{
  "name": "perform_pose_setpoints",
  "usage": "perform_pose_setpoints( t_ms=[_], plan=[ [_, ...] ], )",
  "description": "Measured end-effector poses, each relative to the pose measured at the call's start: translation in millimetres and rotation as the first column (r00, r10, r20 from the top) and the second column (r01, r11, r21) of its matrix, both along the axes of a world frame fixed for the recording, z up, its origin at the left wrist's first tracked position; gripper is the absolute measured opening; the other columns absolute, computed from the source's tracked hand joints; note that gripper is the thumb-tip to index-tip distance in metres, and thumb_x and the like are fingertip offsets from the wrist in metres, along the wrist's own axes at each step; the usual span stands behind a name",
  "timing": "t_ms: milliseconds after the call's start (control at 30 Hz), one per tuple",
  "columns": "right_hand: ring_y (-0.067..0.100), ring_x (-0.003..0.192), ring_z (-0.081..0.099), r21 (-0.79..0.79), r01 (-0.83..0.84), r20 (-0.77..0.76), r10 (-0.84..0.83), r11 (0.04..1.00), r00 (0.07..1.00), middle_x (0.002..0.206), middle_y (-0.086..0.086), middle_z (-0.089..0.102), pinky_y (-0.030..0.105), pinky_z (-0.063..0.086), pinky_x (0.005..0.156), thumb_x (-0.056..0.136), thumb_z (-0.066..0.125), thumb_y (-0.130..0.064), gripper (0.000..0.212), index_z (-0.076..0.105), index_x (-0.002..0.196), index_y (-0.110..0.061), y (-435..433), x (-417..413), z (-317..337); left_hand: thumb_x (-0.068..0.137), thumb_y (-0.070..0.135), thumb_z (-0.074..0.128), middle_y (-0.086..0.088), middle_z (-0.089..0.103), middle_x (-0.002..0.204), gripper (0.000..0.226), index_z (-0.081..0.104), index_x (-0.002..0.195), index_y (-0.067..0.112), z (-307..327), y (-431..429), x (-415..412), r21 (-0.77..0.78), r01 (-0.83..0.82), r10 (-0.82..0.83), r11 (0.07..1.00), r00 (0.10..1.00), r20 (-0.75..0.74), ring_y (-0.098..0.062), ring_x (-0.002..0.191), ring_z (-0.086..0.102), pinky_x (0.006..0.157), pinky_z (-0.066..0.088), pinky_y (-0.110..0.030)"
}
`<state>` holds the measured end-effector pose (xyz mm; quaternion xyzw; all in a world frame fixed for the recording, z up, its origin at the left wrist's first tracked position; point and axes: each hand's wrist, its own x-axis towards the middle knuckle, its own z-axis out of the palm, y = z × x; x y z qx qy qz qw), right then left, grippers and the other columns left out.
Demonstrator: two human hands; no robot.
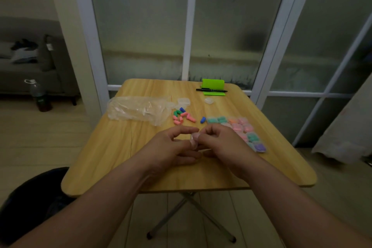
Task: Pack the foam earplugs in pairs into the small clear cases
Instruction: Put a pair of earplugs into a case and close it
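The left hand (pixel 177 147) and the right hand (pixel 219 143) meet over the middle of the counter (pixel 261 167), fingers curled, both pinching one small clear case (pixel 194 141) between their fingertips; the case is blurred and whether it holds anything cannot be told; both forearms reach in from 6 o'clock. Just beyond the hands, at about 11 o'clock, lies a loose heap of foam earplugs (pixel 182 117), mostly pink with a few green and one blue at its far edge; a single blue earplug (pixel 203 120) lies apart from the heap at 12 o'clock, just beside the near corner of the packed cases (pixel 239 129); these sit at 2 o'clock from the hands, laid flat side by side in rows, showing teal, orange, pink and purple contents, the nearest of them close to the right wrist. At 10 o'clock a crumpled clear plastic bag (pixel 138 109) lies with its mouth toward the heap; past the heap, at 12 o'clock, stand empty clear cases (pixel 184 101), and a lone one (pixel 209 100) lies a little to their right; at the far edge, about 1 o'clock, a green stand (pixel 213 84) carries a black pen (pixel 211 90) across its front. Off the counter at 9 o'clock a bottle (pixel 39 94) stands on the floor before a grey sofa (pixel 30 66).
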<state>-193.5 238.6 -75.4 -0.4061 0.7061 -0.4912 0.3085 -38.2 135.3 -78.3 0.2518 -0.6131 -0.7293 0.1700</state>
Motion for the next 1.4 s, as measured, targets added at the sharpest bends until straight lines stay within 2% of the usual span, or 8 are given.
perform_pose_setpoints(
  t_ms=[267,600,700,900,1000,1167,1300,1400],
  plan=[
    [0.023,0.091,0.076,0.004,0.02,-0.106,-0.019,1.0,0.994,0.089,0.002,0.079,0.056,0.061,0.092,0.092,0.078,-0.032,0.016,0.072,0.094,-0.018,-3.0,3.6,-0.6,0.097,0.004,0.069,-0.021,0.077,0.111,0.029,0.072,0.123,0.015,-0.2,0.8,0.6,0.024,-0.021,0.02,0.999,1.0,0.019,-0.029,0.103,0.077,0.094,0.062,-0.044],
    [0.034,0.094,0.076,0.006,0.07,-0.072,-0.069,0.998,0.995,0.092,0.006,0.079,0.058,0.061,0.091,0.091,0.071,-0.022,0.007,0.073,0.097,-0.02,-5.7,-1.7,-4.4,0.097,-0.002,0.061,-0.021,0.079,0.1,0.029,0.071,0.119,0.014,-2.7,-0.9,-2.8,0.042,-0.104,0.102,0.994,0.994,0.04,-0.031,0.094,0.079,0.089,0.063,-0.045],
    [0.025,0.092,0.076,-0.012,0.111,-0.111,-0.111,0.994,0.988,0.094,0.0,0.078,0.052,0.063,0.088,0.097,0.066,-0.023,0.007,0.073,0.099,-0.022,-4.3,-1.2,-4.7,0.097,-0.002,0.061,-0.023,0.078,0.103,0.029,0.069,0.12,0.014,-2.0,0.7,-3.3,0.058,-0.14,0.138,0.988,0.99,0.03,-0.03,0.094,0.079,0.086,0.063,-0.043],
    [0.008,0.087,0.068,-0.067,0.111,-0.421,-0.129,0.992,0.898,0.094,-0.009,0.072,0.043,0.063,0.081,0.096,0.067,-0.025,0.009,0.072,0.103,-0.029,-5.2,-2.2,-6.7,0.096,-0.007,0.06,-0.024,0.075,0.11,0.036,0.058,0.124,0.016,3.6,6.4,-1.4,0.085,-0.138,0.136,0.987,0.99,0.032,-0.029,0.093,0.079,0.09,0.063,-0.043],
    [0.006,0.087,0.068,-0.076,0.118,-0.438,-0.14,0.99,0.888,0.094,-0.011,0.075,0.041,0.06,0.08,0.098,0.066,-0.024,0.012,0.077,0.1,-0.029,-7.0,-8.5,-4.6,0.094,-0.014,0.06,-0.026,0.073,0.114,0.048,0.052,0.13,0.017,3.3,13.4,-2.4,0.218,-0.052,0.054,0.975,0.999,0.0,-0.028,0.09,0.078,0.085,0.065,-0.041],
    [-0.001,0.09,0.068,-0.055,0.024,-0.376,-0.043,0.998,0.926,0.096,-0.014,0.077,0.026,0.053,0.08,0.101,0.068,-0.028,0.014,0.082,0.104,-0.028,-12.2,-7.2,-5.3,0.096,-0.014,0.048,-0.016,0.066,0.097,0.028,0.058,0.113,0.005,-1.5,26.5,-6.1,0.269,0.077,-0.071,0.96,0.997,-0.034,-0.015,0.071,0.063,0.069,0.058,-0.028],
    [0.003,0.087,0.068,-0.109,0.012,-0.325,-0.047,0.994,0.945,0.091,-0.01,0.077,0.025,0.05,0.076,0.101,0.068,-0.027,0.014,0.081,0.105,-0.026,-20.2,-3.6,-4.9,0.104,0.02,0.049,-0.01,0.061,0.085,0.02,0.062,0.117,0.013,3.6,17.8,-6.4,0.334,-0.012,0.011,0.942,1.0,0.004,-0.015,0.063,0.053,0.059,0.04,-0.028],
    [0.005,0.084,0.07,-0.127,0.006,-0.258,-0.039,0.992,0.965,0.089,-0.006,0.077,0.029,0.053,0.074,0.103,0.066,-0.034,0.018,0.081,0.101,-0.025,-28.1,0.9,-2.7,0.107,0.051,0.044,-0.007,0.062,0.076,0.048,0.067,0.12,0.011,2.5,7.1,-6.4,0.349,-0.098,0.087,0.932,0.995,0.047,-0.015,0.058,0.052,0.055,0.037,-0.027]
  ],
)
